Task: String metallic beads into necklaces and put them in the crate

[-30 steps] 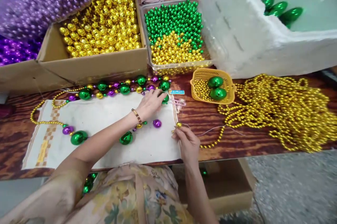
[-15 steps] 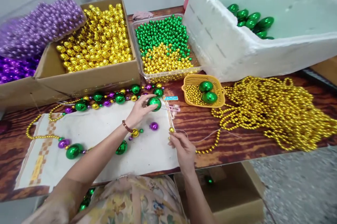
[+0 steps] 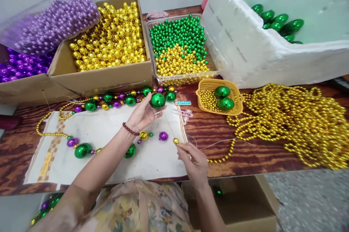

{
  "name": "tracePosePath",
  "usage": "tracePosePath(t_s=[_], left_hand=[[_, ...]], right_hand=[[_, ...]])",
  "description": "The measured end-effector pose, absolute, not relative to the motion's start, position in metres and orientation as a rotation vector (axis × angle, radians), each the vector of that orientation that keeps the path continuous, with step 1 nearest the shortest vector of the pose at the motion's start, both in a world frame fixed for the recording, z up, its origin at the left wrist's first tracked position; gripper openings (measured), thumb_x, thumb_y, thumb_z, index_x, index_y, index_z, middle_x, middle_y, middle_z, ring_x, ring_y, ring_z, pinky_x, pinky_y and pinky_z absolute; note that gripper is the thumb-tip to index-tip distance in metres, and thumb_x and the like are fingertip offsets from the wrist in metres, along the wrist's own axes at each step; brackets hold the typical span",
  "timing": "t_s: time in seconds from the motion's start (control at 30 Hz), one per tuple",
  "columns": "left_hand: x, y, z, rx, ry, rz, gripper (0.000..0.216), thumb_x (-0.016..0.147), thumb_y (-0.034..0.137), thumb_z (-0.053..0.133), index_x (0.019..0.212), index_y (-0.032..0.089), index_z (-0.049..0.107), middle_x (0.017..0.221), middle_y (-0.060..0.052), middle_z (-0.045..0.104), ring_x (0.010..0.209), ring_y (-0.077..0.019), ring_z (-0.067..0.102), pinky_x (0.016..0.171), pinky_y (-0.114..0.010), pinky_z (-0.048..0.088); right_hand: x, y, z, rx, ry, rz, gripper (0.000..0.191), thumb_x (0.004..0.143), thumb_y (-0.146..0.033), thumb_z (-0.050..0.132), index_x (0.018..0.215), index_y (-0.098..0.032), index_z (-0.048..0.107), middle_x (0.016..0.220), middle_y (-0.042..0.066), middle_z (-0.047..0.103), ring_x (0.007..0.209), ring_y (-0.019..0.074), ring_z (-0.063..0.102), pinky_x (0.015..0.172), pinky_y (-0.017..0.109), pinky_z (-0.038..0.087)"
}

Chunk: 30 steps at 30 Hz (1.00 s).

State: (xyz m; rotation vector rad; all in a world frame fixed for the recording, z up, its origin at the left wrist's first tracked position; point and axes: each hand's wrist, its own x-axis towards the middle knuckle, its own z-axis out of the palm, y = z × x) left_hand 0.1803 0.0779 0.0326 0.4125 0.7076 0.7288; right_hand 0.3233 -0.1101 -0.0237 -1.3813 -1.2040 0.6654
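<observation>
My left hand (image 3: 144, 117) is turned partly palm up and holds a large shiny green bead (image 3: 157, 100) at its fingertips, above a white cloth (image 3: 114, 123). From near that bead a thin thread (image 3: 169, 125) slants down to a small gold bead (image 3: 176, 140). My right hand (image 3: 194, 159) pinches at this gold bead, fingers closed. A strung strand runs beneath my left forearm, with a green bead (image 3: 83, 150) and a purple bead (image 3: 72, 142) on it. A separate purple bead (image 3: 163, 136) rests on the cloth between my hands.
An orange basket (image 3: 200, 106) stands right of the cloth, beside heaped gold bead strings (image 3: 297, 119). Behind are a cardboard box (image 3: 103, 76) of gold beads, a clear tray (image 3: 185, 78) and a white foam box (image 3: 245, 57). A finished-looking garland (image 3: 130, 100) lies along the cloth's back edge.
My left hand has rolled from gripping the green bead from above to holding it palm up. Thread now shows stretched between my hands. The whole view has shifted slightly.
</observation>
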Motion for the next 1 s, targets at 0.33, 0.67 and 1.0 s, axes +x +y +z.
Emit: tracePosePath(t_s=[0.33, 0.67, 1.0], left_hand=[[0.1842, 0.0764, 0.0341, 0.320, 0.714, 0.732, 0.033, 0.088, 0.043, 0.067, 0.109, 0.019, 0.061, 0.099, -0.007, 0.068, 0.085, -0.0201, 0.070, 0.063, -0.025, 0.054], [0.1873, 0.0772, 0.0307, 0.225, 0.729, 0.705, 0.033, 0.091, 0.048, 0.060, 0.102, 0.017, 0.059, 0.093, -0.006, 0.066, 0.082, -0.0190, 0.070, 0.063, -0.025, 0.055], [0.1899, 0.0744, 0.0312, 0.299, 0.750, 0.738, 0.037, 0.087, 0.048, 0.066, 0.106, 0.018, 0.061, 0.099, -0.007, 0.066, 0.087, -0.0199, 0.069, 0.067, -0.028, 0.054]], right_hand=[[0.3219, -0.1062, -0.0191, -1.365, -1.235, 0.638, 0.015, 0.088, -0.008, 0.061, 0.090, -0.020, 0.071, 0.067, -0.002, 0.058, 0.055, 0.0098, 0.056, 0.053, 0.023, 0.044], [0.3191, -0.1090, -0.0199, -1.351, -1.162, 0.703, 0.018, 0.087, -0.009, 0.060, 0.091, -0.021, 0.072, 0.069, -0.002, 0.059, 0.054, 0.0093, 0.055, 0.052, 0.022, 0.044], [0.3200, -0.1084, -0.0208, -1.375, -1.169, 0.707, 0.017, 0.087, -0.009, 0.060, 0.092, -0.020, 0.073, 0.070, -0.002, 0.059, 0.055, 0.0093, 0.055, 0.052, 0.023, 0.044]])
